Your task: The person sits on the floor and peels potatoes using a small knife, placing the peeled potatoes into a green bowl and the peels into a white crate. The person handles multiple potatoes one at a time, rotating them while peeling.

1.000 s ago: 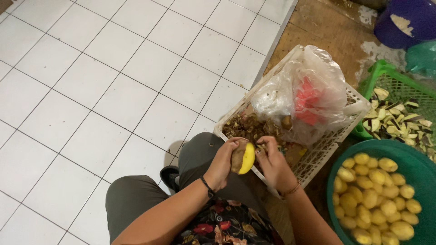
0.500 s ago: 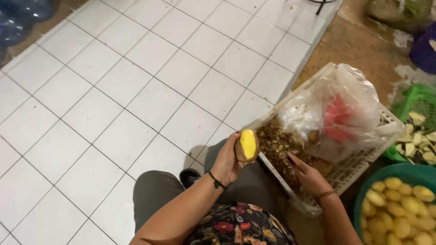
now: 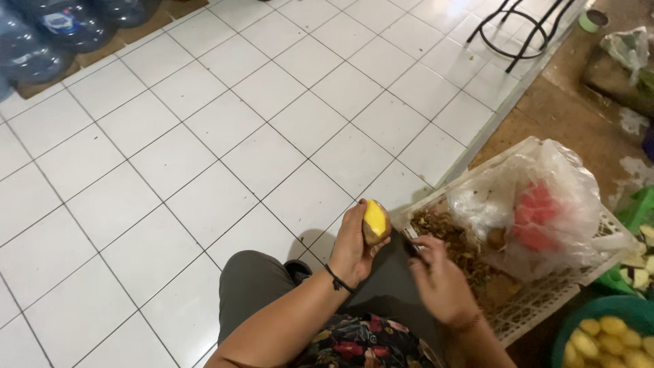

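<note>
White floor tiles (image 3: 204,136) surround the seated person. Left hand (image 3: 353,245) grips a half-peeled potato (image 3: 375,223) above the knee. Right hand (image 3: 436,279) clasps a peeler (image 3: 411,243) beside the white crate (image 3: 545,300) of peelings. Judged step: peeling; next stroke requires rotating unpeeled skin toward the blade.

The left forearm rises from six o'clock toward twelve, a dark band round its wrist. The left hand (image 3: 354,247) is raised above the knees, fingers and thumb curled in a closed grip, palm turned toward three o'clock. The right hand (image 3: 436,279) sits lower, toward four o'clock from the left, well apart, knuckles up, its fingers folded shut. The right forearm runs back toward five o'clock.
</note>
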